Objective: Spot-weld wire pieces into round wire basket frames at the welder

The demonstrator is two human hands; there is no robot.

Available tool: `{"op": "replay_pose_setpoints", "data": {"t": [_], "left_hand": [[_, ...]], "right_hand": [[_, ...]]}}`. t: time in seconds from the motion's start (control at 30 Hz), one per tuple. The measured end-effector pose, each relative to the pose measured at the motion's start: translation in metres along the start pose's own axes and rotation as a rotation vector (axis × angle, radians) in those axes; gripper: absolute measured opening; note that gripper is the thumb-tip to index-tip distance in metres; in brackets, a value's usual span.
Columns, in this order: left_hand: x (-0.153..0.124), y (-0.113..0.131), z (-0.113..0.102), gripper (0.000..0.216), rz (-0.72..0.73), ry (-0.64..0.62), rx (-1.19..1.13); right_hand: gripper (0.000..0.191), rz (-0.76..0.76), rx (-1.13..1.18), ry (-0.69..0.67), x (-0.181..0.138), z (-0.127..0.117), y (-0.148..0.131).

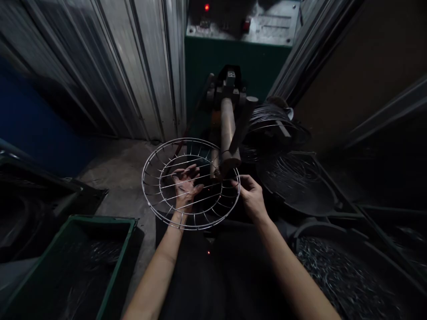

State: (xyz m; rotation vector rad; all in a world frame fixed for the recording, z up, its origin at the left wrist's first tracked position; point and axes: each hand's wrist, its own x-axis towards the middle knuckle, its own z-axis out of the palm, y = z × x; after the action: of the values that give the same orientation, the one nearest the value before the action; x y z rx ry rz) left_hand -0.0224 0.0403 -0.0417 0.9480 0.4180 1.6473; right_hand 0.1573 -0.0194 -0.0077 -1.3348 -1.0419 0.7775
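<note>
A round wire basket frame (156, 155) of thin metal rings and spokes is held in front of me. My left hand (185, 189) reaches up through its middle, fingers curled round the inner wires. At the frame's right rim, my right hand (251, 195) pinches the outer ring. That right edge sits under the cylindrical arm (228, 129) of a spot welder, and small orange sparks (213, 189) glow near the contact point and on my lap.
The green welder body (233, 58) with a red light stands behind. A green crate (70, 262) lies at lower left. Dark trays with wire pieces (333, 271) and stacked wire rings (276, 120) fill the right. Corrugated metal sheeting (116, 66) forms the back wall.
</note>
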Motion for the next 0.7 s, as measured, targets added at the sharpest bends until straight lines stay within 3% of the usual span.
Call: {"op": "replay_pose_setpoints", "data": {"t": [0.23,0.7], "left_hand": [[0.003,-0.006,0.002,0.067,0.105,0.068,0.004],[0.007,-0.007,0.001,0.07,0.114,0.017,0.049]], "right_hand": [[0.024,-0.032,-0.025,-0.052,-0.011,-0.003,-0.003],[0.026,-0.017,-0.009,-0.022,-0.003,0.004,0.005]]}}
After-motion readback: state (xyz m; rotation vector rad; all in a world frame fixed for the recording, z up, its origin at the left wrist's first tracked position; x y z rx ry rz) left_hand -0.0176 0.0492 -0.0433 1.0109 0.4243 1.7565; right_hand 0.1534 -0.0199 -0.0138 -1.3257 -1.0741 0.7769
